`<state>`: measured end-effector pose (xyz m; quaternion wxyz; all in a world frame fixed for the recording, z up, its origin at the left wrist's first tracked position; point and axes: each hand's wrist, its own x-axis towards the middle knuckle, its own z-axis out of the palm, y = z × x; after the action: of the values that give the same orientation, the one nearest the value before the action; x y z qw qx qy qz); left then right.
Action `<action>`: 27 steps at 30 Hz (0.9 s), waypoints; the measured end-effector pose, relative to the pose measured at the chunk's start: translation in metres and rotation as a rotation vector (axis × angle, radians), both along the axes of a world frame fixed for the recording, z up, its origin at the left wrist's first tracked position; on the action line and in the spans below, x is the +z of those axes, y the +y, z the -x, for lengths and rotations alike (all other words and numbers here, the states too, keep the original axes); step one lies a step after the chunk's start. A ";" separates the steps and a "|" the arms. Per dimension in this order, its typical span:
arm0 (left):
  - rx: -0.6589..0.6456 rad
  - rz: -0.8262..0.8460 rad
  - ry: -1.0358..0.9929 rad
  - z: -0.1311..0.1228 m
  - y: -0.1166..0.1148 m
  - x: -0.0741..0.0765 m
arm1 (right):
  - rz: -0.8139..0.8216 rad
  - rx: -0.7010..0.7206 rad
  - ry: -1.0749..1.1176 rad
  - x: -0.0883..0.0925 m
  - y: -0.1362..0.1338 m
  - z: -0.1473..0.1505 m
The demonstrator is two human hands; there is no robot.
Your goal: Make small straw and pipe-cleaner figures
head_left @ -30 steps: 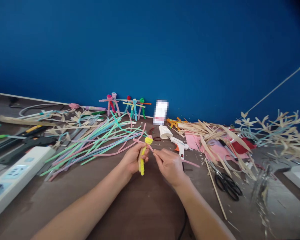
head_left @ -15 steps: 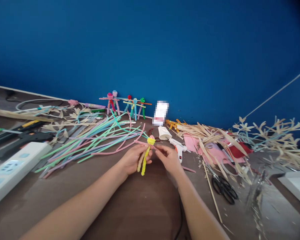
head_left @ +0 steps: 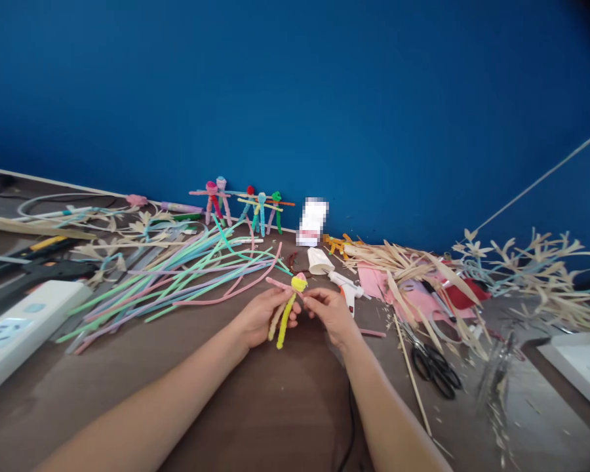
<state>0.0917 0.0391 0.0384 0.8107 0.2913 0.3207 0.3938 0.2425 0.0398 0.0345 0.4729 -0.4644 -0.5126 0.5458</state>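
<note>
Holding a pipe-cleaner figure (head_left: 286, 324) with both hands (head_left: 264, 318).

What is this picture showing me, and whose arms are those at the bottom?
Those arms belong to the person wearing the camera. It sits on their head and looks forward and down, so you see what they see. Their left hand and right hand are both holding a little pipe-cleaner doll with a yellow head. On the brown table lie loose pipe cleaners, a hot glue gun, black-handled scissors and a white power strip. More pipe-cleaner dolls stand by the blue wall.
</note>
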 end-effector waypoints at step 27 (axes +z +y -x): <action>-0.239 0.225 -0.154 0.008 0.004 -0.007 | -0.106 0.195 -0.303 0.007 -0.002 -0.009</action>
<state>0.0839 0.0435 0.0316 0.9012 0.2039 0.2630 0.2775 0.2513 0.0382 0.0420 0.3590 -0.4637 -0.6485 0.4853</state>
